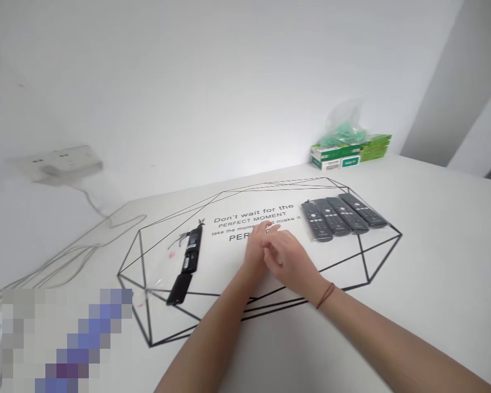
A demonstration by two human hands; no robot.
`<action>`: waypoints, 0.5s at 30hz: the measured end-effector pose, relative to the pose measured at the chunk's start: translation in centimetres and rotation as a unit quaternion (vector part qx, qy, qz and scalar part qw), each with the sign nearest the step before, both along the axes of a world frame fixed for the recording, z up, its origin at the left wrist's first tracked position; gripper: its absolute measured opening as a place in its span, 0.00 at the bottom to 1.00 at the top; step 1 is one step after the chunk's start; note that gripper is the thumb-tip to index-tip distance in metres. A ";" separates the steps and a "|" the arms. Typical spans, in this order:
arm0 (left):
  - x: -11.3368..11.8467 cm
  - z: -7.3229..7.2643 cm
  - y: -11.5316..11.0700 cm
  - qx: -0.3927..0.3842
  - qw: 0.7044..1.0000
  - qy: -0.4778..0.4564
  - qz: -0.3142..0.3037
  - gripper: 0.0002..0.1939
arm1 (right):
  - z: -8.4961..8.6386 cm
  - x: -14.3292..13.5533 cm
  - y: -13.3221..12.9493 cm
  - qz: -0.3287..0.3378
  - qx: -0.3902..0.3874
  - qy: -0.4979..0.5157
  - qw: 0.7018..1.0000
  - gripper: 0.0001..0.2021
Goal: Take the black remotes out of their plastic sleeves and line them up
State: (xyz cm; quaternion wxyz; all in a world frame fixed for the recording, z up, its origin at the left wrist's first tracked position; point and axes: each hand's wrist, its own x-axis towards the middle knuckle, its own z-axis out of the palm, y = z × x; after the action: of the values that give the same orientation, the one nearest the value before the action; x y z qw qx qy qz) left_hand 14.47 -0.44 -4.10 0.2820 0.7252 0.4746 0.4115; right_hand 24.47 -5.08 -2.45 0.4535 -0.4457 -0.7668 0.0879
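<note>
My left hand (256, 244) rests over the printed mat (221, 278), with some fingers stretched forward and partly covered by the other hand. My right hand (288, 256) lies against it from the right, its fingers loosely curved and the thumb apart. Nothing shows in either hand. To their left, a black remote control (193, 243) lies back up with its battery compartment uncovered. A black battery cover (180, 289) sits at its near end. Right of my hands, several dark remote controls (339, 215) lie side by side, seemingly in clear plastic sleeves.
Green and white boxes (336, 153) with a clear bag (346, 128) on top stand at the back right. A power strip (67, 162) is on the wall at left, its pale cables (77, 248) running over the table. A pixelated patch covers the lower left.
</note>
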 end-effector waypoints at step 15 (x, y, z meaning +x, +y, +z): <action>-17.9 3.3 -0.4 -0.019 0.892 0.337 0.300 0.20 | -2.3 -8.3 -3.7 0.240 0.018 -0.157 0.958 0.12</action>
State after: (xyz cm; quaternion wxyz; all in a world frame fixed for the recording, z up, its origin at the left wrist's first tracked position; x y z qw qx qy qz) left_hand -3.40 -0.86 -0.80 -0.0181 0.6383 0.7436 0.1980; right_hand 16.19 -8.76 -4.79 0.3008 -0.2483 -0.9143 0.1092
